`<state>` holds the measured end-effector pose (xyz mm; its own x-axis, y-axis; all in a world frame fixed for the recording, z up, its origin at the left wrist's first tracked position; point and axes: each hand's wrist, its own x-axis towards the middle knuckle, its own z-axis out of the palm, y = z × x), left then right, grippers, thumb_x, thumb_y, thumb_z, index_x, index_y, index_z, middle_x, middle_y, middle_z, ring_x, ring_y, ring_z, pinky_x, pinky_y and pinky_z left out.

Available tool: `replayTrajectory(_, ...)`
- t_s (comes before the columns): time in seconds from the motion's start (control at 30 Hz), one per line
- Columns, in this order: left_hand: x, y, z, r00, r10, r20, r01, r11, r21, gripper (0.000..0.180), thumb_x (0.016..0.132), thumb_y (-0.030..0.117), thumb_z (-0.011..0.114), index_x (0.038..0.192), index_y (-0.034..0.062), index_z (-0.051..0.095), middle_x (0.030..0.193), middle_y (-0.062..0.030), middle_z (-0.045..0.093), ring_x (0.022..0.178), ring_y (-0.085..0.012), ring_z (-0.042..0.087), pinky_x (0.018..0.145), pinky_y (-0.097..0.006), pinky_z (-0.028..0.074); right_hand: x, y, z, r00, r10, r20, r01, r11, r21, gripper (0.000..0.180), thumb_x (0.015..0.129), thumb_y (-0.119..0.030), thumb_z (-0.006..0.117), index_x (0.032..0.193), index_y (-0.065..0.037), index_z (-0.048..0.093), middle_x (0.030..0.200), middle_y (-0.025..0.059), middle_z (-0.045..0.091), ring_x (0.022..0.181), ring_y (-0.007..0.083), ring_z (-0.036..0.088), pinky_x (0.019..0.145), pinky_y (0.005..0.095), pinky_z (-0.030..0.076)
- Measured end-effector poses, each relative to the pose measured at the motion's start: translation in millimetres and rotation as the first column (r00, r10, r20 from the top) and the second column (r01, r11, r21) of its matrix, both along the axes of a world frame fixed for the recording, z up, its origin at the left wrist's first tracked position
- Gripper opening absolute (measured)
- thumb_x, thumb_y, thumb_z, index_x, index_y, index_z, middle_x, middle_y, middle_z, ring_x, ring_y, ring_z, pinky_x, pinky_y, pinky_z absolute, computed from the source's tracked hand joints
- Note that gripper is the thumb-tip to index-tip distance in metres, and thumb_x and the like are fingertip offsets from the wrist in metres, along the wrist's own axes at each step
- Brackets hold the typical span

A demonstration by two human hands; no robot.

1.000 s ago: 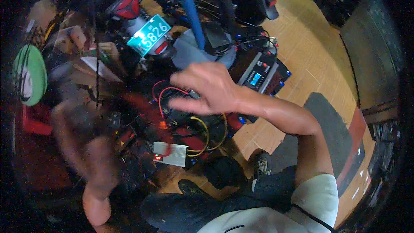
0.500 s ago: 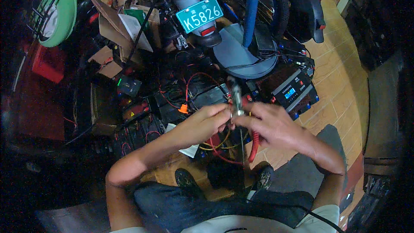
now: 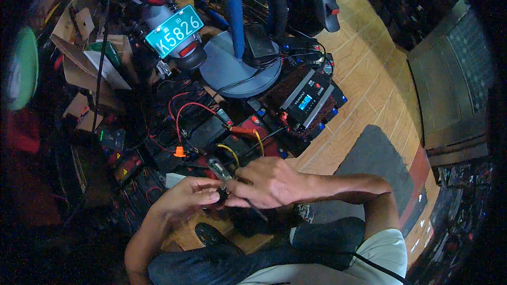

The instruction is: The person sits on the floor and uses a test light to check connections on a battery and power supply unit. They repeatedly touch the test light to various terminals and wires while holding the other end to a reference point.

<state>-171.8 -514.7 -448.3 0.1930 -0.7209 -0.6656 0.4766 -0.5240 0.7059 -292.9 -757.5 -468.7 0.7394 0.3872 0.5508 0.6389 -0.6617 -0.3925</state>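
My left hand (image 3: 187, 199) pinches a small dark piece (image 3: 223, 196) between thumb and fingers, in front of my lap. Against it, my right hand (image 3: 269, 182) is closed round a slim tool that looks like a screwdriver (image 3: 218, 168). The shiny, clear-looking handle points up and away, and a thin shaft comes out below my right fingers. What the small piece is stays partly hidden by the fingertips. Just beyond my hands lie a yellow wire (image 3: 229, 151) and a red-and-orange clamp or lead end (image 3: 245, 130) on dark batteries. An orange connector (image 3: 180, 151) sits further left.
A black-and-silver device with a lit screen (image 3: 306, 101) stands at the right. Behind are a round grey base (image 3: 211, 71) with a blue post (image 3: 233, 10) and a scooter's rear with a green plate (image 3: 174, 31). Torn cardboard (image 3: 74, 31) leans left; a grey mat (image 3: 372, 163) covers floor tiles.
The view has swung right, so the scene sits further left. My hands have come lower and nearer my lap, and the tool has tilted from upright to slanted. The red coil by my right hand no longer shows.
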Motion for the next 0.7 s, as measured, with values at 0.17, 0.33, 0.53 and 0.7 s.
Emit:
replayTrajectory(0.17,-7,-3,-14,0.976,0.149,-0.156,-0.162,0.984,-0.077,0.051,0.094,0.010,0.075,0.140,-0.0047,0.059,0.120,-0.0097,0.072,0.112,-0.0199,0.069,0.100,-0.033,0.051,9,-3,-20,0.989,0.001,-0.151,0.020,0.990,0.138,0.041,0.090,-0.034,0.076,0.124,-0.013,0.065,0.086,0.0078,0.064,0.076,0.0295,0.067,0.062,0.0434,0.055)
replayTrajectory(0.33,-4,-3,-25,0.964,-0.063,0.257,0.092,0.991,-0.099,0.045,0.094,0.015,0.079,0.134,-0.0004,0.066,0.116,-0.0054,0.074,0.102,-0.0104,0.066,0.092,-0.028,0.053,18,-23,-23,0.627,0.282,-0.726,0.233,0.822,0.520,0.060,0.090,-0.002,0.071,0.146,-0.008,0.052,0.109,0.0072,0.070,0.093,0.0136,0.067,0.081,0.0319,0.056)
replayTrajectory(0.53,-15,-5,-27,0.870,-0.329,0.366,0.403,0.904,-0.145,0.044,0.095,0.019,0.078,0.133,0.0004,0.067,0.116,-0.0062,0.074,0.099,-0.0104,0.066,0.089,-0.029,0.054,31,-15,-28,0.260,0.325,-0.909,0.310,0.864,0.397,0.061,0.095,-0.065,0.063,0.110,-0.007,0.076,0.087,0.0019,0.068,0.084,0.0115,0.059,0.072,0.0316,0.048)
replayTrajectory(0.7,-24,-13,-18,0.769,-0.462,0.442,0.542,0.838,-0.067,0.041,0.091,0.022,0.081,0.126,0.0030,0.072,0.096,-0.0115,0.075,0.087,-0.0162,0.069,0.079,-0.033,0.054,26,-5,-35,0.274,0.253,-0.928,0.117,0.949,0.294,0.073,0.089,-0.073,0.067,0.102,-0.002,0.076,0.089,0.0123,0.074,0.081,0.0221,0.067,0.075,0.0402,0.053)
